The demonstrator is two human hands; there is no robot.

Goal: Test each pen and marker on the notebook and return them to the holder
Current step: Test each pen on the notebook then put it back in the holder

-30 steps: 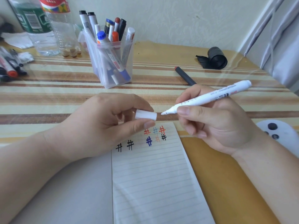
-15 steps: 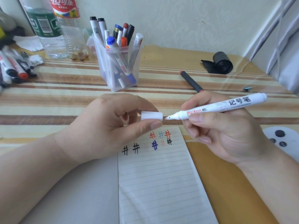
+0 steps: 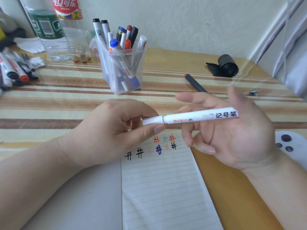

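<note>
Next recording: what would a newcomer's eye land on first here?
The white marker, capped, is held nearly level at centre frame: the left hand pinches its cap end while it lies across the right hand. Just below, coloured hash marks top the lined notebook, and behind stands the clear holder crammed with pens.

White marker (image 3: 199,117) front and centre there, red lettering near its white cap (image 3: 152,121), bold black characters farther along the barrel. Under it, the notebook (image 3: 166,188) showed a white page ruled in faint grey, with hash marks (image 3: 159,149) in black, red, deep blue, pale blue and light orange. The tabletop (image 3: 49,103) ran in brown, cream and tan stripes. The holder (image 3: 132,87) was clear plastic, the markers (image 3: 114,44) in it capped blue, orange-red, black and white. Off to the side, a black pen (image 3: 196,84) with a red end, and a black roll (image 3: 226,65).
</note>
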